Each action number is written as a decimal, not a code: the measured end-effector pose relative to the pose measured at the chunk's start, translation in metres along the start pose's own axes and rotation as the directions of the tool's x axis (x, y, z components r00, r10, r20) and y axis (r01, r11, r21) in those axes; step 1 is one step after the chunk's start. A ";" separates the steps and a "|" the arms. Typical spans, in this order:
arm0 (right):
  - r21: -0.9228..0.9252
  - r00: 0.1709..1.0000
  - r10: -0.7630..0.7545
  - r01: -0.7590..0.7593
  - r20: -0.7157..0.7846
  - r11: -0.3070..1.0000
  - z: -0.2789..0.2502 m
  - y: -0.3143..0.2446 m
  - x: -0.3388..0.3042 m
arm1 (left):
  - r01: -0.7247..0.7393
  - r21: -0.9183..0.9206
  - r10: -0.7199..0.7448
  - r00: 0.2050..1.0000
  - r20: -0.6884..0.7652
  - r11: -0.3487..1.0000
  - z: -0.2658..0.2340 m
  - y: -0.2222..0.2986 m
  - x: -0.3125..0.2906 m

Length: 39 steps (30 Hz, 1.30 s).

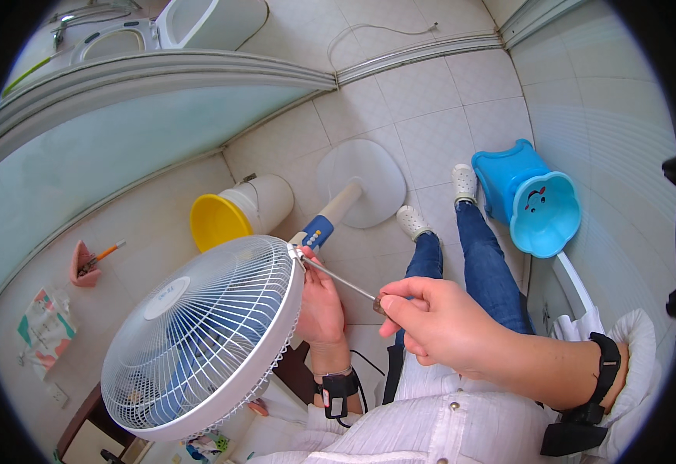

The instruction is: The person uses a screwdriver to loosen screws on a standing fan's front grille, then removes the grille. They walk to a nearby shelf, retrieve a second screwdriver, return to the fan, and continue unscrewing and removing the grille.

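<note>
Head view. A white fan [166, 298] is seen to the left of the body, its round cage filling the lower left. Greyish blades are made out through the wires. The fan is carried on a pale pole [342, 203] with a blue control panel [316, 232] set with yellow buttons; its round white base [372, 182] is planted on the tiled floor [423, 104], away from the floor's edges.

A screwdriver [342, 279] with a thin metal shaft is pinched at the handle by the thumb and forefinger of the right hand [440, 319], the other fingers curled in. The shaft is pointed at a small clip [295, 252] on the cage's rim; whether the tip is seated there cannot be told.

The left hand [322, 309] is raised just behind the rim, palm partly in view, fingertips brought up near the clip. Whether anything is pinched by it cannot be told.

By the floor's left edge, a white bucket [270, 199] with a yellow top is placed. By the right edge, near the wall, a blue bucket [508, 174] with a scalloped mouth is noted.
</note>
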State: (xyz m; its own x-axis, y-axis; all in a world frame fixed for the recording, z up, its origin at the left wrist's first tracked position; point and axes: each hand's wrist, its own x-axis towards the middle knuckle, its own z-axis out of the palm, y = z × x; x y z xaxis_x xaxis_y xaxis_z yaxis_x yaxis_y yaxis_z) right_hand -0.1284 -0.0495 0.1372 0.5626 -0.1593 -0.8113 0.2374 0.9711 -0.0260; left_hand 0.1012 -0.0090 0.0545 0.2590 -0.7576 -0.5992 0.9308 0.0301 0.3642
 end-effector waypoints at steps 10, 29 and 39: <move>-0.762 0.819 -0.567 0.418 0.082 0.494 0.007 0.018 0.002 | -0.009 -0.012 0.010 0.998 0.055 1.000 -0.003 0.001 -0.001; -0.458 0.952 -0.288 0.302 0.101 0.836 0.010 -0.008 -0.027 | 0.008 -0.006 -0.007 0.996 0.087 1.000 -0.004 -0.002 0.000; -0.131 0.989 0.037 -0.017 0.146 0.991 0.020 -0.024 -0.020 | 0.125 -0.113 -0.119 0.991 0.064 0.986 -0.005 -0.001 0.020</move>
State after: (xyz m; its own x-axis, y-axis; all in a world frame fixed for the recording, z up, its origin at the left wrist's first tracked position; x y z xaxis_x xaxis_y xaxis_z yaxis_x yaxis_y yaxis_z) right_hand -0.1300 -0.0735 0.1657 0.6805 -0.1478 -0.7176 0.1217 0.9886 -0.0883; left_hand 0.1069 -0.0213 0.0383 0.1296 -0.7959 -0.5914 0.9790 0.0081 0.2036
